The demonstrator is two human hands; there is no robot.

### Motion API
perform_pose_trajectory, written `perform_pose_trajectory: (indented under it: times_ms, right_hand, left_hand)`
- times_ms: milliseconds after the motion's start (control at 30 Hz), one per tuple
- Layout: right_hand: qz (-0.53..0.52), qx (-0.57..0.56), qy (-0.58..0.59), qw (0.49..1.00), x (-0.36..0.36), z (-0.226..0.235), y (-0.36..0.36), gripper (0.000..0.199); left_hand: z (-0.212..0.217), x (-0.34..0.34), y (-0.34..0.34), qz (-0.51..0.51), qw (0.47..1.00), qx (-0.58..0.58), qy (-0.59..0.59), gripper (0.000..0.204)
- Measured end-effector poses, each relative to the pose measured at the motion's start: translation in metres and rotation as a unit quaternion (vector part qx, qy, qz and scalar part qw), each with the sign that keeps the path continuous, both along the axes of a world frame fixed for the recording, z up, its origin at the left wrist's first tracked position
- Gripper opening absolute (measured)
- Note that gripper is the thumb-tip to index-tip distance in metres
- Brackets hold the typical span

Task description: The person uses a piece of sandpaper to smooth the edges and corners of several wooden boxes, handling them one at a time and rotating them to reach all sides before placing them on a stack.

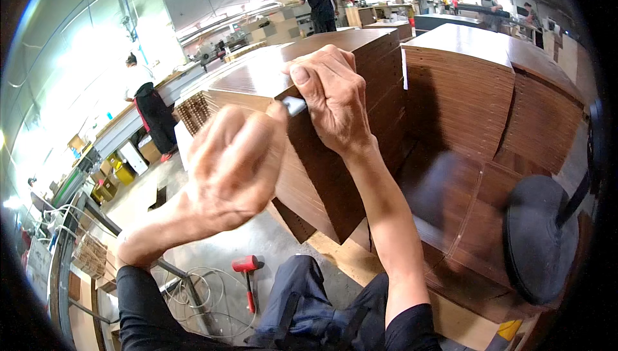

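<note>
My left hand (235,158), blurred by motion, is closed with its fingers curled. Its thumb side meets a small whitish piece (295,105) whose kind I cannot tell. My right hand (331,97) is closed just beyond that piece, knuckles up and thumb bent, and hides whatever lies inside its grip. Both hands are at the near corner of a tall stack of dark brown wood-grain panels (367,81). Its top is glossy, and rows of small holes run along the panel sides.
More brown panel stacks (457,87) stand to the right, beside a round dark cushioned seat (541,238). A red mallet (246,264) lies on the floor near coiled cable (206,293). At left runs a metal-framed bench (61,274). One person (317,0) stands behind the stack, another (151,103) at left.
</note>
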State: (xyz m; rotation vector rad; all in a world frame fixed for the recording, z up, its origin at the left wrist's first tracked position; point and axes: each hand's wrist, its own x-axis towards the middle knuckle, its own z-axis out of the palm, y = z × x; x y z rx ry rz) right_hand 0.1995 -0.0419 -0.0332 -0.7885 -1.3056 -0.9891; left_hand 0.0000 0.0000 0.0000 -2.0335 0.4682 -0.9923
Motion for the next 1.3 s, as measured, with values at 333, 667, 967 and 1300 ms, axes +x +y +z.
perform_pose_trajectory:
  times_ms: [333,667,967,1300]
  right_hand:
    - [0.008,0.017,-0.012,1.0,0.002,0.0,0.001,0.028]
    - [-0.008,0.014,-0.003,1.0,0.001,0.0,0.002,0.031]
    - [-0.006,0.011,-0.001,1.0,0.0,0.002,0.001,0.027]
    - [-0.024,-0.01,0.003,1.0,0.004,-0.001,-0.001,0.034]
  left_hand:
    - [0.016,0.002,-0.009,-0.006,0.998,-0.059,-0.016,0.053]
    - [0.003,0.001,0.016,-0.145,0.968,-0.191,-0.068,0.019]
    - [-0.041,0.019,0.045,-0.219,0.968,-0.12,-0.035,0.022]
    - [-0.034,0.011,0.035,-0.16,0.985,-0.049,-0.037,0.033]
